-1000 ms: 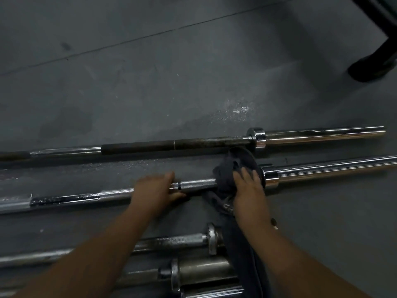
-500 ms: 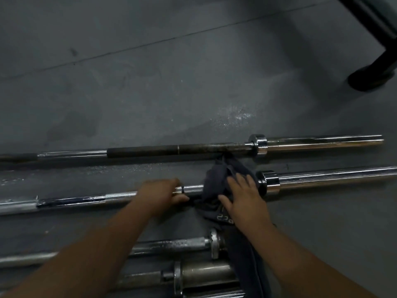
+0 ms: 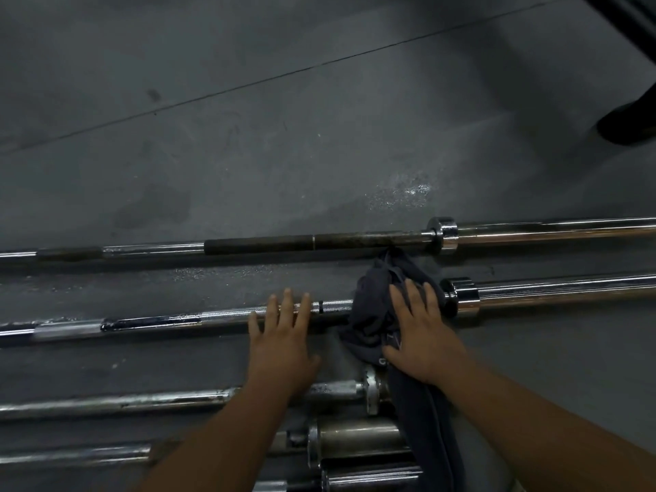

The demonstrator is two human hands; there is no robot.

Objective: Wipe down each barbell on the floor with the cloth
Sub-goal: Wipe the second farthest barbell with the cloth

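Several barbells lie side by side on the grey floor. The second barbell (image 3: 170,320) runs across the middle, its collar at the right. A dark grey cloth (image 3: 372,307) is bunched over its shaft just left of the collar. My right hand (image 3: 419,332) lies flat on the cloth with fingers straight, pressing it onto the shaft. My left hand (image 3: 284,335) rests on the same shaft a little further left, fingers straight and spread across the bar. The far barbell (image 3: 259,245) has a dark, rusty shaft. Two nearer barbells (image 3: 124,399) lie partly under my forearms.
A wet patch (image 3: 404,191) glistens on the floor beyond the far barbell. A black foot of some equipment (image 3: 624,126) stands at the upper right. Short thick bar sleeves (image 3: 358,438) lie at the bottom centre, with the cloth's tail hanging over them.
My left hand has let go its curl round the shaft and now lies flat with fingers spread. My right hand with the cloth has slid slightly left, then back towards the collar.
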